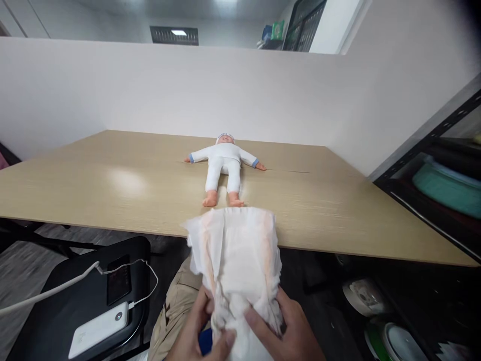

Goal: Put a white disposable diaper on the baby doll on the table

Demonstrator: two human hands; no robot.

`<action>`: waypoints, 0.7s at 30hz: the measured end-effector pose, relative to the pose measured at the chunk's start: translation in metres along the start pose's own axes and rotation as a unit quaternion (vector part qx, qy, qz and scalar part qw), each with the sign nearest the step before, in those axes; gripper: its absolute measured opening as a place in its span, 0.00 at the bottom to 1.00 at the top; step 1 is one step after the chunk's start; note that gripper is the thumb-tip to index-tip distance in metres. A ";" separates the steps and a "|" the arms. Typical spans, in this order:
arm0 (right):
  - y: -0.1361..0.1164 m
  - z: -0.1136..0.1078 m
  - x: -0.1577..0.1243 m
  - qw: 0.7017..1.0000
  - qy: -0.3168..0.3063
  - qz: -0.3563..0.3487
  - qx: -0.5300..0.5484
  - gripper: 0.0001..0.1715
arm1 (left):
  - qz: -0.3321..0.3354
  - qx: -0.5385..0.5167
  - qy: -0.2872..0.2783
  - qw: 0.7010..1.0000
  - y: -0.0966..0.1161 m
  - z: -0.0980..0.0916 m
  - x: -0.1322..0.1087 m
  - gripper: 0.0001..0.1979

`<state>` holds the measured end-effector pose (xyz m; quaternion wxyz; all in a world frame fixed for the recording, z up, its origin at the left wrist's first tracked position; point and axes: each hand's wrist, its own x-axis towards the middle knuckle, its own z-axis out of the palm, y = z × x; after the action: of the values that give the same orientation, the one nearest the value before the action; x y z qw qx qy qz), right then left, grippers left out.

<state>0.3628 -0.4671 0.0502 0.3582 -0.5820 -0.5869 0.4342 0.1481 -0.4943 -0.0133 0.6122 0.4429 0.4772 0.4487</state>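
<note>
A white diaper (244, 250) with pale pink side strips is spread open in front of me, its upper end overlapping the table's front edge. My left hand (201, 326) grips its lower left side, thumb on the inner face. On the lower right side, my right hand (287, 331) is closed round the gathered edge with its thumb pressed on the padding. Beyond the diaper a baby doll (224, 163) in a white suit with blue cuffs lies on its back, arms spread and feet toward me. The diaper's lowest part runs out of view.
The wooden table (150, 200) reaches back to a white wall. At the lower left, a black chair (48, 301) bears a white power bank (98, 328), a cable and a dark phone-like device (118, 281). A dark shelf (424, 200) borders the table on the right.
</note>
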 end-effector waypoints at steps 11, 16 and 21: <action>0.041 0.002 0.075 0.982 0.094 -0.085 -0.140 0.20 | -0.020 -0.125 0.059 0.990 -0.002 -0.022 0.088 0.28; 0.028 0.000 0.083 0.928 0.137 -0.253 -0.236 0.12 | -0.019 -0.124 0.080 0.989 -0.021 -0.015 0.081 0.27; -0.005 0.027 0.134 0.895 0.031 -0.326 -0.302 0.29 | -0.013 0.030 0.085 0.996 -0.025 -0.019 0.072 0.27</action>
<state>0.3275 -0.3362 0.0338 0.3048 -0.4512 -0.8352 0.0771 0.1424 -0.4273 -0.0544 0.5617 0.4153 0.5464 0.4621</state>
